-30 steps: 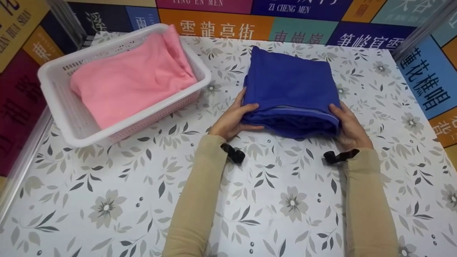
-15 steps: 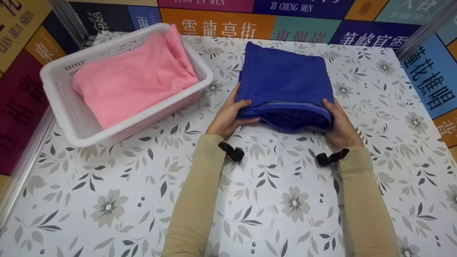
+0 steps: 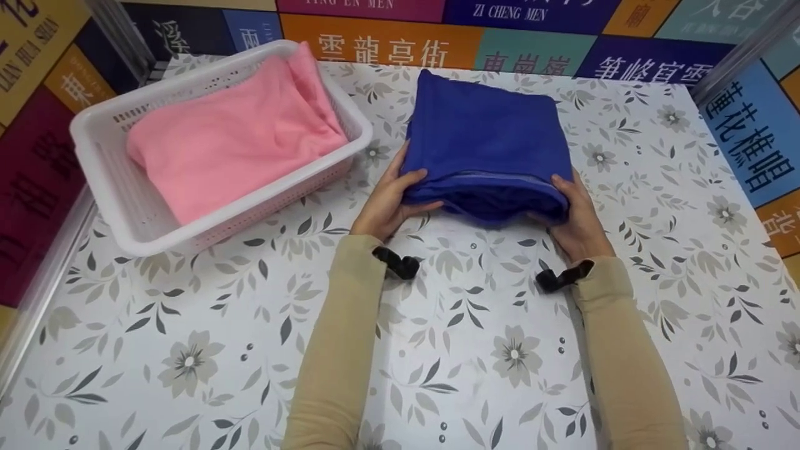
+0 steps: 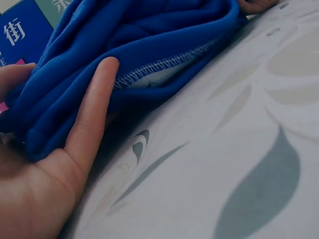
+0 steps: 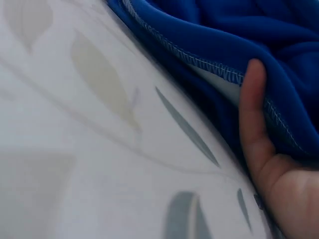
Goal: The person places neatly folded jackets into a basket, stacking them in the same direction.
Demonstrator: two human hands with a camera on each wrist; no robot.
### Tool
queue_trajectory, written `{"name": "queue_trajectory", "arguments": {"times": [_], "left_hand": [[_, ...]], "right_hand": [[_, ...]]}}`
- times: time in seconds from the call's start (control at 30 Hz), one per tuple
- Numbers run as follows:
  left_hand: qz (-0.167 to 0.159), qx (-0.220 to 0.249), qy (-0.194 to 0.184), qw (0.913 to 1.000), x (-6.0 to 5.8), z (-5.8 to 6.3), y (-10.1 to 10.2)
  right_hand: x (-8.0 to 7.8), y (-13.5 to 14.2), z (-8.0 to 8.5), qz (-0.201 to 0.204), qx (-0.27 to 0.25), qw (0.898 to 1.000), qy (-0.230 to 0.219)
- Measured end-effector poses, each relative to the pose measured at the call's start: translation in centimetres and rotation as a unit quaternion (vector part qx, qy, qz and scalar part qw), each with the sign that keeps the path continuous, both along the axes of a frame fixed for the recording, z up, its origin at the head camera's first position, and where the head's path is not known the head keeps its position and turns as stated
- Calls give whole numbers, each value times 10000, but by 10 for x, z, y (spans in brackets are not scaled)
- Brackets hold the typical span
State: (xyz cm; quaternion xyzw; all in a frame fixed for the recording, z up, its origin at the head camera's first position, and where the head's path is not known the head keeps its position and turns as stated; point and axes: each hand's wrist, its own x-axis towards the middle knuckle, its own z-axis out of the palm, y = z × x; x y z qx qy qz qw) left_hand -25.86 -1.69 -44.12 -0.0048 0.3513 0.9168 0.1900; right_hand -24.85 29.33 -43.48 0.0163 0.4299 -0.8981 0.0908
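Note:
A folded blue garment (image 3: 487, 131) with white stitching along a seam lies between both hands in the head view, its layered fold facing the person. My left hand (image 3: 384, 203) grips its left side, thumb over the top layer. On the opposite side my right hand (image 3: 575, 215) holds the near right corner the same way. In the left wrist view a finger (image 4: 92, 114) lies along the blue layers (image 4: 134, 55) by the seam. The right wrist view shows a finger (image 5: 254, 109) against the stitched edge of the blue cloth (image 5: 219, 45), close over the tabletop.
A white plastic basket (image 3: 109, 212) stands at the left with a folded pink garment (image 3: 231, 144) inside. Floral-patterned covering (image 3: 475, 387) spreads over the table. Panels with printed characters (image 3: 387, 47) stand along the back and sides. Black straps with small cameras (image 3: 400, 262) sit on the wrists.
Both hands have carried the folded blue garment a little to the left and slightly away from the person. The basket and pink garment stay in place.

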Motion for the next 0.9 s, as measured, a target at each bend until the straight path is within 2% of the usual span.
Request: {"name": "queue_trajectory", "arguments": {"times": [0.17, 0.3, 0.47, 0.73, 0.9], "left_hand": [[76, -290, 264, 9992, 3, 1, -1], [143, -522, 423, 9976, 3, 2, -4], [325, -752, 525, 9953, 2, 4, -6], [422, -789, 521, 9946, 2, 6, -2], [576, -815, 413, 9941, 4, 8, -3]], "right_hand": [[-2, -6, 0, -200, -91, 9998, 35], [-7, -12, 1, -438, 54, 9990, 20], [-12, -20, 3, -862, 108, 9956, -354], [-11, -23, 5, -1328, -182, 9887, -670], [-10, -28, 8, -1342, -143, 9897, -488]]}}
